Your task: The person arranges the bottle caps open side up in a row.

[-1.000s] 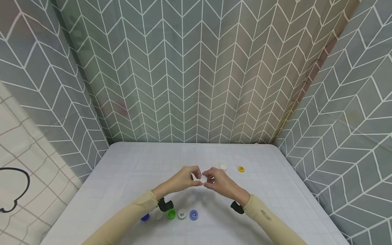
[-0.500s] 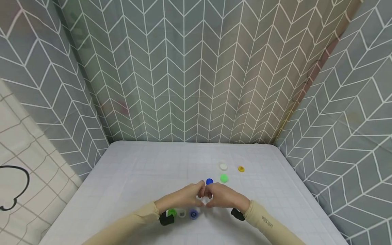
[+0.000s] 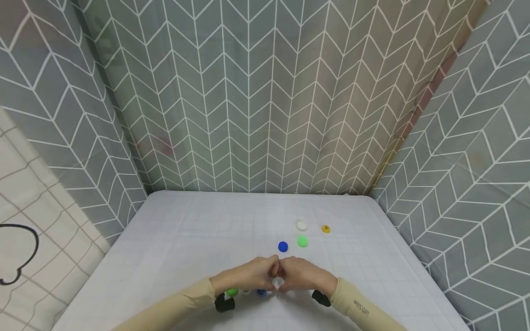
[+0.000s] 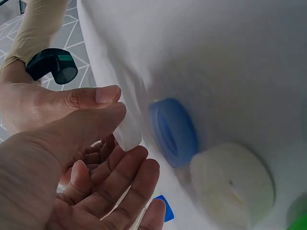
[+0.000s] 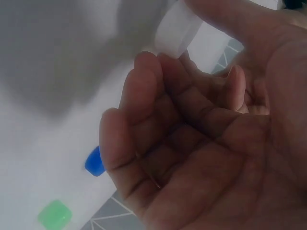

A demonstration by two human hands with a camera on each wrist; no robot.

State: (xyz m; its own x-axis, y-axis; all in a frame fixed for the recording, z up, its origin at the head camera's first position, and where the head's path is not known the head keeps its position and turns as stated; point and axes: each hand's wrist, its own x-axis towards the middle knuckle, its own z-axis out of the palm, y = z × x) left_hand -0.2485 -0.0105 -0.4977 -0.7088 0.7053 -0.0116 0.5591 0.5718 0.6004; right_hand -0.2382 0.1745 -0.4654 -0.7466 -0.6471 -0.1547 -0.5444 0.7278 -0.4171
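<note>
Over the near part of the table, my left hand (image 3: 258,273) and right hand (image 3: 301,274) meet and pinch one white bottle cap (image 4: 128,134) between thumbs and fingers. In the right wrist view that cap (image 5: 177,31) stands on edge at the fingertips. Just under the hands lies a light blue cap (image 4: 173,132), hollow side visible, beside another white cap (image 4: 232,184). A green cap (image 3: 232,292) shows partly behind my left wrist.
Beyond the hands lie a dark blue cap (image 3: 283,247), a light green cap (image 3: 302,241), a white cap (image 3: 301,225) and a yellow cap (image 3: 326,229) on the white-covered table (image 3: 198,220). Patterned grey curtains (image 3: 256,115) stand around it.
Both hands have drawn back toward the near edge with the white cap between them. The dark blue and light green caps beyond have come into view; the near row is now mostly covered.
</note>
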